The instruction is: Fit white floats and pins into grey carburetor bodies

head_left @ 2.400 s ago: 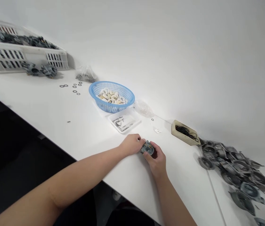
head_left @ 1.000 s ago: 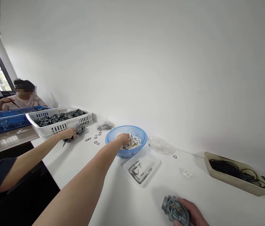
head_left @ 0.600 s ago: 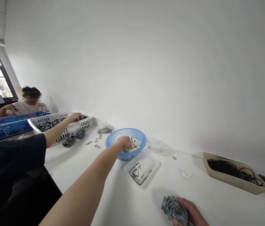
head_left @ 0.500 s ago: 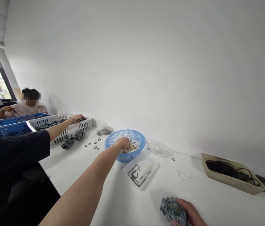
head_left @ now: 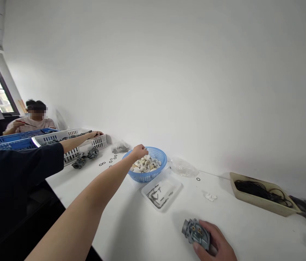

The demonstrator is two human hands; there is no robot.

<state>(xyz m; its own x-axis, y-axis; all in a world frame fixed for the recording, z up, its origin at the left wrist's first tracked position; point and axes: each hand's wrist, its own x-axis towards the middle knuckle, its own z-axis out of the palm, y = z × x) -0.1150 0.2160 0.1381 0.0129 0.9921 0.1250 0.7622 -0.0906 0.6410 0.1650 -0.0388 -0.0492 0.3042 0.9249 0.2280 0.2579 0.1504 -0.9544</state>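
My left hand is above the far rim of a blue plastic basket, its fingers closed in a pinch. Whatever is in the pinch, if anything, is too small to make out. White and yellowish rounded parts fill the basket's bottom. At the lower right, my right hand grips a grey metal carburetor body, thumb on the near side. Its open face with brass pieces points up. Between the hands lies a shallow white tray holding several thin metal pins.
A co-worker's arm reaches into a white crate at left, with carburetors in front. Another person sits beyond blue crates. Black O-rings lie on the table. A beige bin of black rings stands right, near a plastic bag.
My left hand has lifted out of the parts in the blue basket toward its far rim. My right hand still holds the carburetor body. The view has shifted slightly.
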